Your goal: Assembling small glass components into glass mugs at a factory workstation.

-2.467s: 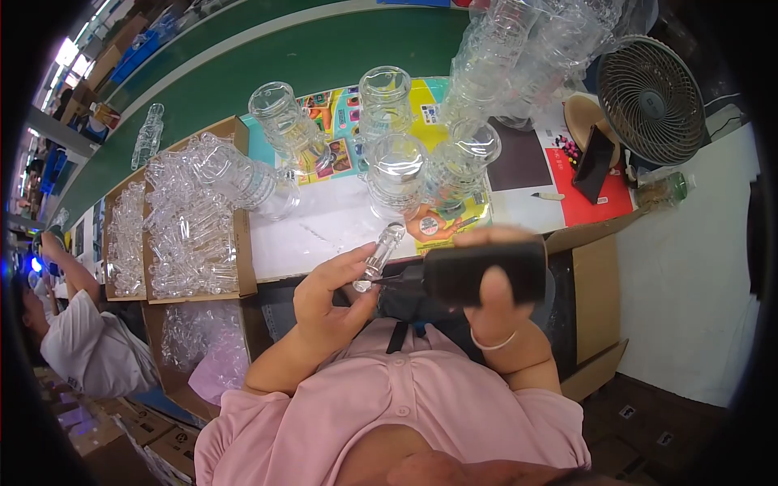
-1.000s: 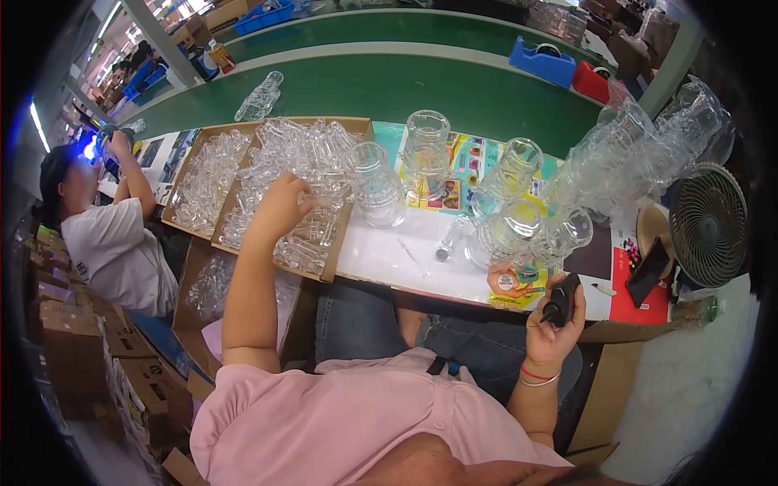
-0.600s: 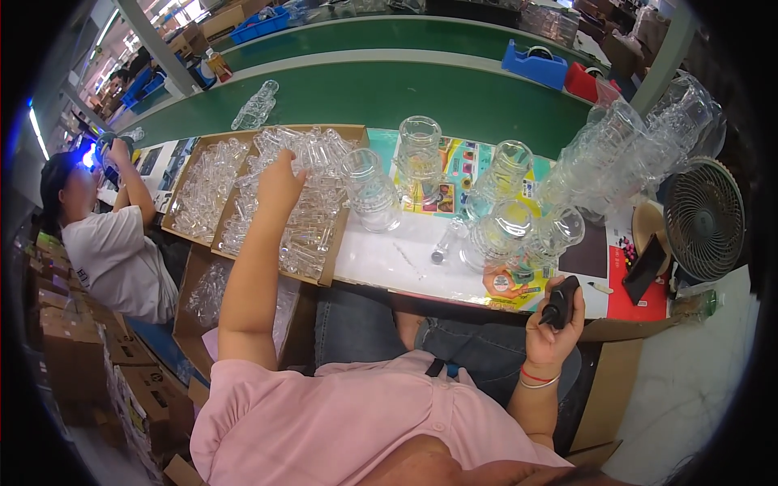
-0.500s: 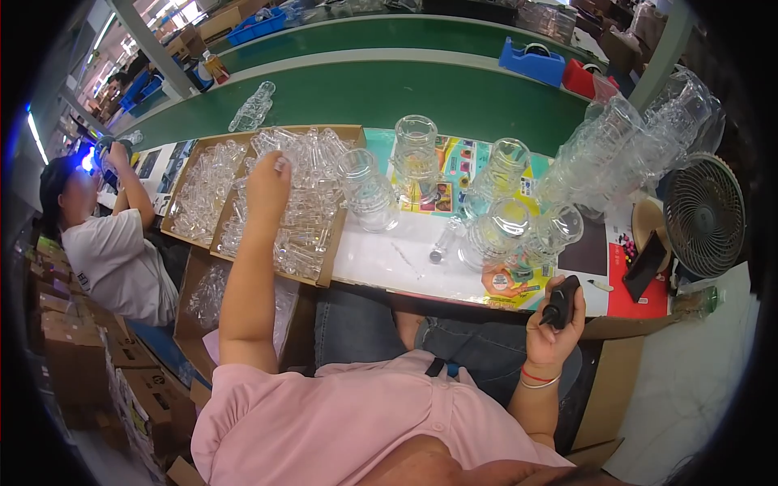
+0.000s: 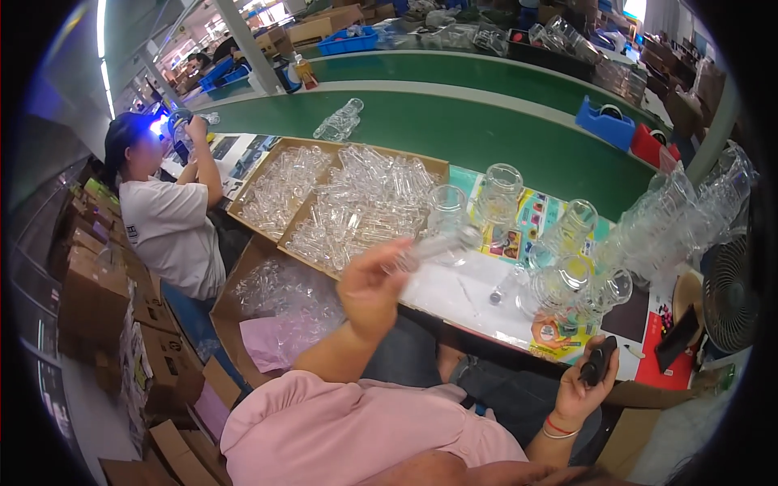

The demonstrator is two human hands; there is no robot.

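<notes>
My left hand (image 5: 374, 287) pinches a clear tube-like piece (image 5: 438, 245), slightly blurred, in front of the shallow cardboard tray (image 5: 339, 273). Many similar clear pieces (image 5: 365, 202) fill that divided tray. In my right hand (image 5: 582, 387), at the near edge of the table, is a small black bottle with a pointed nozzle (image 5: 598, 362). Several clear, round-rimmed vessels (image 5: 500, 194) stand between the tray and my right hand, some upright and some tilted. Another small clear piece (image 5: 501, 290) lies on the white sheet beside them.
Bagged stacks of clear vessels (image 5: 656, 219), a black fan (image 5: 729, 296) and tape dispensers (image 5: 604, 121) are at right. A green belt (image 5: 470, 134) runs behind. Below the tray sits a carton (image 5: 231, 320) of clear plastic. A co-worker (image 5: 174, 219) works at left.
My left hand has come out of the tray toward me and to the right, bringing a clear piece. My right hand still grips the black bottle. The whole view has shifted.
</notes>
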